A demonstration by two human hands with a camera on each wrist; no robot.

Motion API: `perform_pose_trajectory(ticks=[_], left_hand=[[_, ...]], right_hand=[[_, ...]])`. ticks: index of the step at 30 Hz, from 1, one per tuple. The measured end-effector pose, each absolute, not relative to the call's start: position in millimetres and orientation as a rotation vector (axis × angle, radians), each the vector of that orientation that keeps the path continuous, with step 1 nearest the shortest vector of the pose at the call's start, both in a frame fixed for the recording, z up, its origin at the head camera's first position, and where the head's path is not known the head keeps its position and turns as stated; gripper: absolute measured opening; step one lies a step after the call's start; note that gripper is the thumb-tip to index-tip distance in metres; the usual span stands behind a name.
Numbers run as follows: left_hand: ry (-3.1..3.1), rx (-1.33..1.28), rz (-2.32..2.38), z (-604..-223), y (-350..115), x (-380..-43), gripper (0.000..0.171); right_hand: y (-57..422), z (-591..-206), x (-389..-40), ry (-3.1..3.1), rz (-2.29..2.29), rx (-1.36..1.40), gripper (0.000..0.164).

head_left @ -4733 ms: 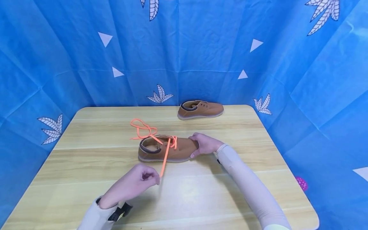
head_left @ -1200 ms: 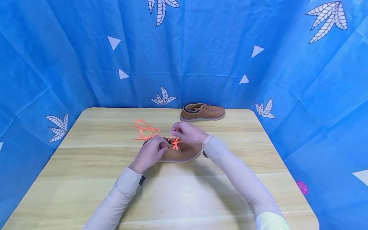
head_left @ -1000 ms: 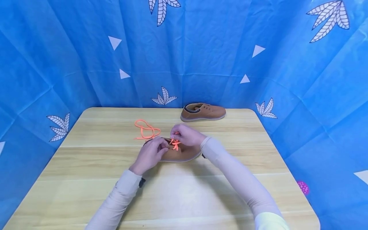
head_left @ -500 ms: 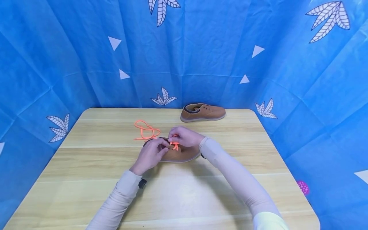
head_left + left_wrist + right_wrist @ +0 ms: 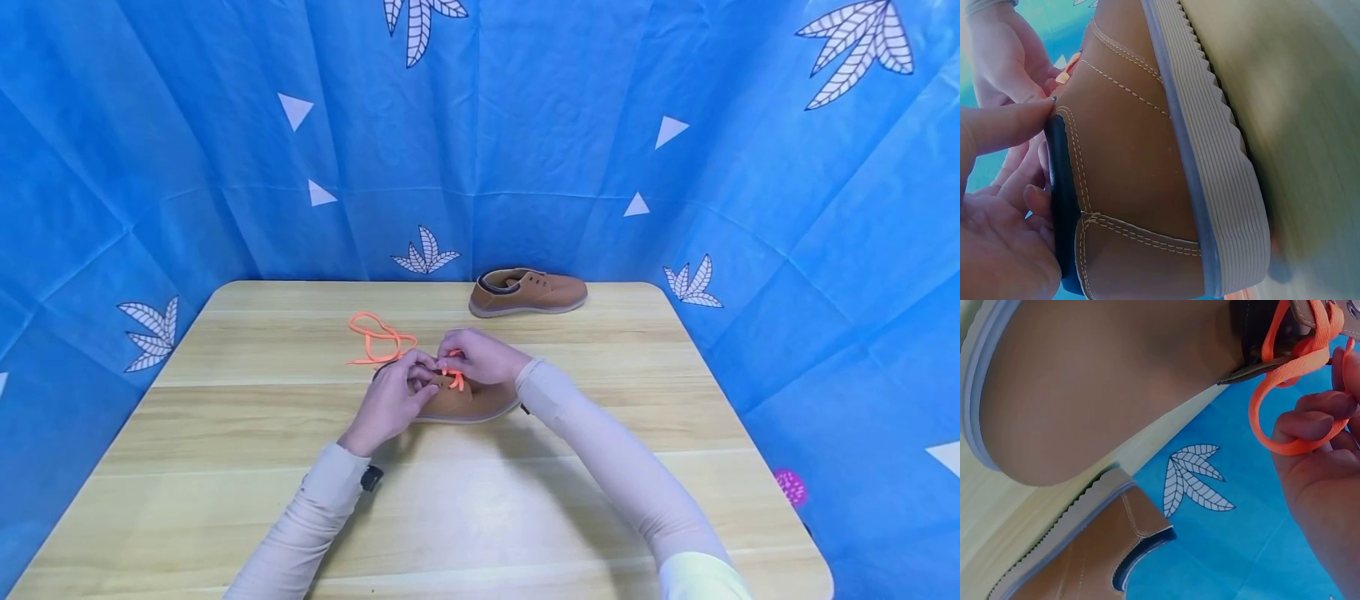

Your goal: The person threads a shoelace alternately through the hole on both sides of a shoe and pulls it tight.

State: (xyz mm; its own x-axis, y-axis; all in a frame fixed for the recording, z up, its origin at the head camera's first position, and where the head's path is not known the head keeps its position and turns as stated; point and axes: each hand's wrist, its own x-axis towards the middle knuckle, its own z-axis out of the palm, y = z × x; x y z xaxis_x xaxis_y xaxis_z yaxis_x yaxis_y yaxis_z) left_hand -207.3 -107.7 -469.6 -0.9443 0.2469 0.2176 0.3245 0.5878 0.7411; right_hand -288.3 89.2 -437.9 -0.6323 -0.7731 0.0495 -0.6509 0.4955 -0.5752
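One near brown shoe (image 5: 463, 407) of two, midway across one wooden table (image 5: 480, 517), your left hand (image 5: 390, 403) pinching its collar (image 5: 1064, 200), fingers bent, your right hand (image 5: 482, 357) curled round an orange lace (image 5: 1307, 364), one far shoe (image 5: 534, 293) behind.

Head view looks down; close wrist views apparently share laced shoe (image 5: 1129, 150).
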Motion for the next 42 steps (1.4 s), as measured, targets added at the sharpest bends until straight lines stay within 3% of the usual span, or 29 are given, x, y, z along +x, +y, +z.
perform_pose_trajectory(ticks=[22, 31, 42], left_hand=[[-2.706, -0.612, -1.218, -469.2, -106.5, -207.8, 0.030], [-2.603, -0.649, -0.707, -465.9, -95.5, -187.8, 0.013], [-2.638, -0.535, -0.317, -469.0, -77.7, -186.5, 0.022]], right_hand=[[86.5, -443.9, -280.7, 2.680, -0.698, -1.258, 0.010], [93.4, -439.6, -280.7, 2.574, -0.713, -1.238, 0.015], [99.5, -435.1, -275.9, 2.579, -0.737, -1.215, 0.019]])
